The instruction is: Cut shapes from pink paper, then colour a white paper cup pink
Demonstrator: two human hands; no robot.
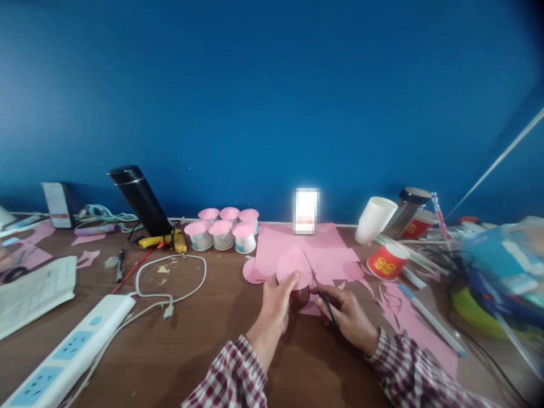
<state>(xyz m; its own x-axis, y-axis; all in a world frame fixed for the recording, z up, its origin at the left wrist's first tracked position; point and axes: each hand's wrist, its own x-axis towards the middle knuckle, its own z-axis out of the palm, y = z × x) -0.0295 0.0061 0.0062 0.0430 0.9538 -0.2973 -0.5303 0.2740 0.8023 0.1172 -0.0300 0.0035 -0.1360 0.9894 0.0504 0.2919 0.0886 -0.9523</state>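
Pinched between thumb and fingers of my left hand (278,303) is a rounded piece of pink paper (294,266), raised above the table. My right hand (346,314) grips a pair of dark scissors (325,300), whose blades point up and away along the paper's right edge. Whether the blades touch the paper I cannot tell. Behind both hands lies a larger pink sheet (340,258), with a pink disc (250,272) at its left corner. Pink offcuts (312,307) lie beneath the hands.
Several cups topped with pink paper (221,233) stand left of the sheet. A red paper cup (389,262) and a tilted white cup (376,220) are on the right. At left are a power strip (72,351), a glue gun (180,241) and a leaning black flask (142,198).
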